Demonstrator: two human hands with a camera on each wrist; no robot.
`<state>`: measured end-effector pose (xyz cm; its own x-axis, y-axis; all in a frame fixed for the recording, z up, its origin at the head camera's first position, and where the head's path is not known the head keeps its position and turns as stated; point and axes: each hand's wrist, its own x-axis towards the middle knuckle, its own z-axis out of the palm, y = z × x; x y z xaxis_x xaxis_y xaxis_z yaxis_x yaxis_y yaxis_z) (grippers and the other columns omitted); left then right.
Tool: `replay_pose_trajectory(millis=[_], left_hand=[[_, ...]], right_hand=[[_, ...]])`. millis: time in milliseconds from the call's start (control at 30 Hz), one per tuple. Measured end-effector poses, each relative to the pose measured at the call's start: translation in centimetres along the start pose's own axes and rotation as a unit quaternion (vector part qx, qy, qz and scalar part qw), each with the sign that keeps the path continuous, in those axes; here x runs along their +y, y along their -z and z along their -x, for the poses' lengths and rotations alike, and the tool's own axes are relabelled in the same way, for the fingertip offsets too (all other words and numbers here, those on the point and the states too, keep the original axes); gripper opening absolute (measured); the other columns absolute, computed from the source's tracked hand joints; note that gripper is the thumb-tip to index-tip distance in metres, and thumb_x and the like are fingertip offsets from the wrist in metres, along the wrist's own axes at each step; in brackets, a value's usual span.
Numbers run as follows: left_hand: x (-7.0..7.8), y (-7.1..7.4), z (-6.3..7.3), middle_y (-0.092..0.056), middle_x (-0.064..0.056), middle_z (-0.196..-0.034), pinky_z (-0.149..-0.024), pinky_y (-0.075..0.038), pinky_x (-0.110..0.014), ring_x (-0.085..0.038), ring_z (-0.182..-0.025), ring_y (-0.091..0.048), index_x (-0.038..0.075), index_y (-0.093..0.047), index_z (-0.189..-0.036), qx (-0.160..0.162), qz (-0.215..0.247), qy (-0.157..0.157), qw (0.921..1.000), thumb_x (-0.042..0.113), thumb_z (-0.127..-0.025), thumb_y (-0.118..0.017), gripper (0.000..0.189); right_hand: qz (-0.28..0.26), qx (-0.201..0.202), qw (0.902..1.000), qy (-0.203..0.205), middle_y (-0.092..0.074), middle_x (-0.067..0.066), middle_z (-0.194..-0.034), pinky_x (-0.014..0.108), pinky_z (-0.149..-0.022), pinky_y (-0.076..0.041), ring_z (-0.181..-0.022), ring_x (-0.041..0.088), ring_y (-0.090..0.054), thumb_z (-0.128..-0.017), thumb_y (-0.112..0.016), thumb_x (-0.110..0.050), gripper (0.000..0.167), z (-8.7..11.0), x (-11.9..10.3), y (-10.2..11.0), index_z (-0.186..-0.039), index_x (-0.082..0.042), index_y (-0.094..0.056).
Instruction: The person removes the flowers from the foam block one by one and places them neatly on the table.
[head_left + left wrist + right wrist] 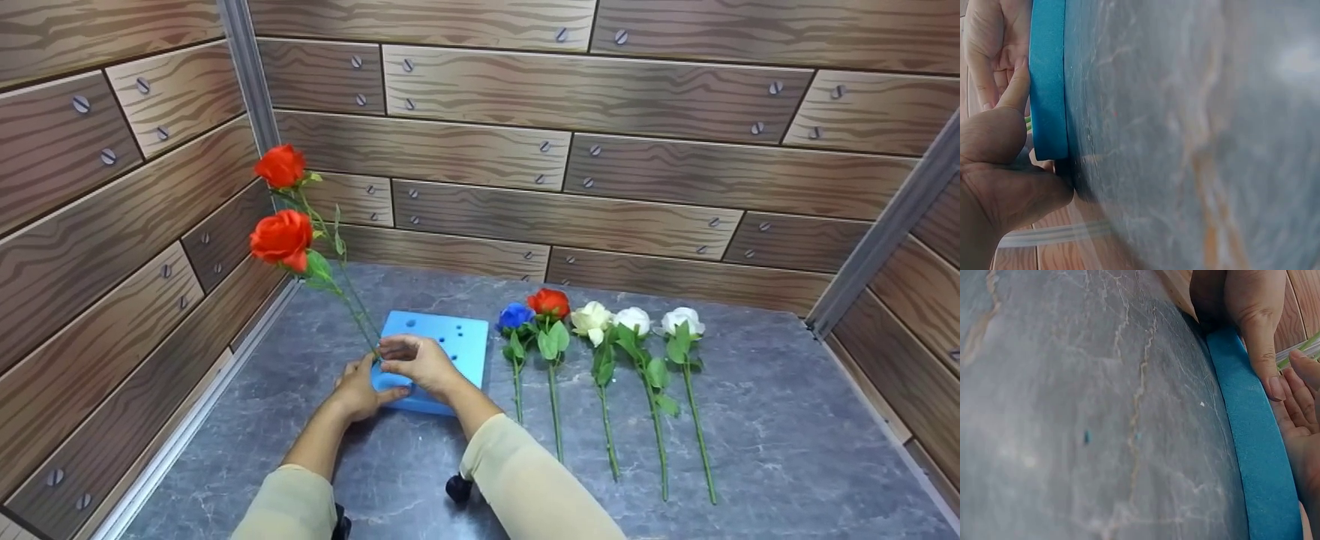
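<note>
In the head view, two red roses point(282, 238) lean up and left, their stems meeting the left edge of a light blue block point(469, 345) with several holes. My left hand point(357, 391) grips that block at its near left corner, thumb over the top and fingers along the side. Just right of the stems is my right hand point(424, 367), fingers loosely bent with a gap to the thumb. The left wrist view shows the block's side point(1049, 84) beside the left thumb. Where the stems enter is hidden by the hands.
To the right lie a blue rose point(516, 316), another red rose point(550, 303), a cream rose point(592, 321) and two white roses point(681, 322), stems toward me. They rest on a grey marbled table point(780, 420). Wood-patterned walls point(480, 157) enclose the back and sides.
</note>
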<state>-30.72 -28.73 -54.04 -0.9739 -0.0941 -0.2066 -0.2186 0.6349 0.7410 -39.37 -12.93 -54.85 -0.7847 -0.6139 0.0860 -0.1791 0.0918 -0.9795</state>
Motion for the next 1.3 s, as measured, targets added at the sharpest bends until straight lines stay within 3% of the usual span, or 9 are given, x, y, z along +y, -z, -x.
replay_pose_trajectory(millis=[267, 567, 867, 1133, 1300], left_hand=[[0.2, 0.1, 0.2, -0.013, -0.031, -0.178, -0.127, -0.026, -0.077, -0.063, -0.163, -0.008, 0.005, -0.012, -0.175, -0.003, 0.005, 0.009, 0.9999, 0.062, -0.093, -0.080, 0.121], [0.1, -0.2, 0.0, -0.015, -0.033, -0.177, -0.126, -0.027, -0.077, -0.064, -0.162, -0.009, 0.004, -0.014, -0.174, -0.002, -0.005, 0.003, 1.0000, 0.065, -0.091, -0.079, 0.122], [0.1, -0.2, 0.2, -0.012, -0.033, -0.177, -0.125, -0.028, -0.078, -0.064, -0.162, -0.008, 0.005, -0.013, -0.174, 0.003, -0.008, 0.002, 1.0000, 0.068, -0.091, -0.077, 0.122], [0.3, -0.1, 0.1, -0.017, -0.032, -0.176, -0.125, -0.029, -0.077, -0.063, -0.161, -0.014, 0.012, -0.019, -0.175, 0.006, -0.006, -0.003, 1.0000, 0.065, -0.091, -0.080, 0.116], [0.2, -0.2, 0.0, -0.018, -0.035, -0.174, -0.126, -0.029, -0.076, -0.064, -0.160, -0.015, 0.013, -0.021, -0.174, 0.012, 0.001, -0.006, 0.9999, 0.058, -0.093, -0.082, 0.111]], right_hand=[[0.039, -0.009, 0.9992, -0.005, -0.078, 0.007, -0.134, 0.038, -0.107, -0.061, -0.126, 0.022, -0.073, -0.102, -0.077, -0.013, 0.034, 0.1, -0.3, -0.3, -0.136, -0.015, -0.077], [0.068, 0.037, 0.9966, -0.029, -0.082, 0.002, -0.121, 0.034, -0.099, -0.064, -0.111, 0.013, -0.076, -0.101, -0.078, -0.018, 0.023, 0.1, -0.6, -0.9, -0.123, -0.017, -0.083], [0.098, 0.061, 0.9931, -0.025, -0.084, 0.001, -0.116, 0.031, -0.095, -0.064, -0.107, 0.011, -0.077, -0.102, -0.077, -0.016, 0.018, -0.1, -0.8, -1.5, -0.118, -0.018, -0.085], [0.084, 0.085, 0.9927, -0.020, -0.084, 0.005, -0.113, 0.032, -0.096, -0.063, -0.105, 0.013, -0.078, -0.101, -0.077, -0.013, 0.016, -0.1, -0.9, -1.4, -0.114, -0.013, -0.085], [0.018, 0.104, 0.9945, -0.002, -0.083, 0.011, -0.112, 0.033, -0.094, -0.065, -0.098, 0.014, -0.078, -0.099, -0.078, -0.009, 0.016, 0.0, -0.5, -1.2, -0.114, -0.005, -0.084]])
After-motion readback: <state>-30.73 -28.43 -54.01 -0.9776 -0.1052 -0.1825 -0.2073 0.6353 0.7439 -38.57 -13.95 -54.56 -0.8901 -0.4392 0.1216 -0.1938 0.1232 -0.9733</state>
